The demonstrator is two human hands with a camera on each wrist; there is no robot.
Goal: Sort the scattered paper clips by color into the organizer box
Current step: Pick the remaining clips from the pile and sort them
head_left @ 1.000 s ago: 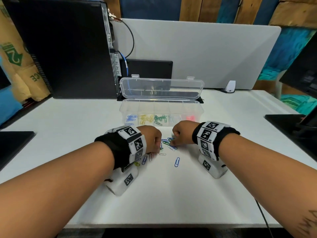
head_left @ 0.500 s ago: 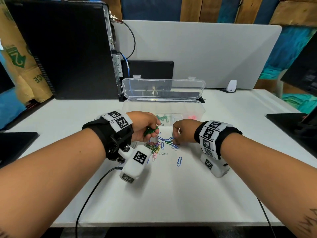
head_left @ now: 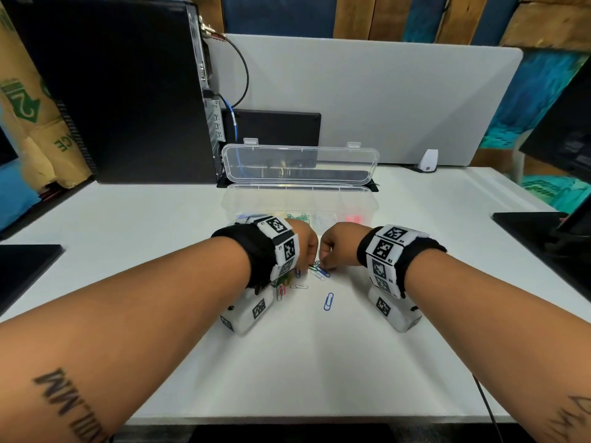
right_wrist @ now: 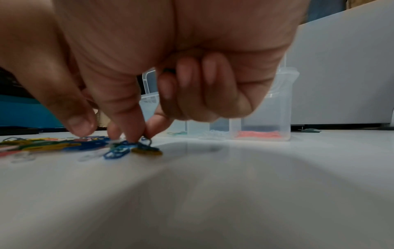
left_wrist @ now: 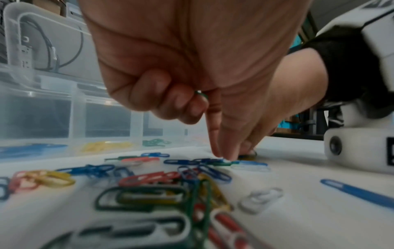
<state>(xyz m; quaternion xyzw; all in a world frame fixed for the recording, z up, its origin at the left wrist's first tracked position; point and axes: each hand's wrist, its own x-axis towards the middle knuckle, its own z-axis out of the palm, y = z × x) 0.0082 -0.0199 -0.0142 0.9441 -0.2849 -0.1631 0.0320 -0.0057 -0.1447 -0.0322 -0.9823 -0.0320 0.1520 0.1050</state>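
Note:
Several coloured paper clips [head_left: 316, 272] lie in a pile on the white table, just in front of the clear organizer box [head_left: 300, 190]. Its compartments hold blue, yellow [left_wrist: 104, 146], green and red clips [right_wrist: 260, 134]. My left hand [head_left: 308, 251] is down on the pile. Its curled fingers hold a green clip [left_wrist: 201, 94], while index finger and thumb touch clips in the pile [left_wrist: 149, 178]. My right hand [head_left: 329, 254] is right beside it. The right index finger presses on a blue clip [right_wrist: 117, 151], and something dark, seemingly a clip [right_wrist: 169, 69], shows inside the curled fingers. One blue clip [head_left: 328, 301] lies apart.
The box lid [head_left: 297, 164] stands open behind the box. A black computer tower [head_left: 112, 91] stands at the back left, with a grey divider [head_left: 383, 97] behind the table. Black pads lie at the left edge [head_left: 25, 266] and the right edge [head_left: 543, 231].
My left hand rose toward the box with a green clip, then came back down onto the pile beside the right hand. The right hand stayed on the pile.

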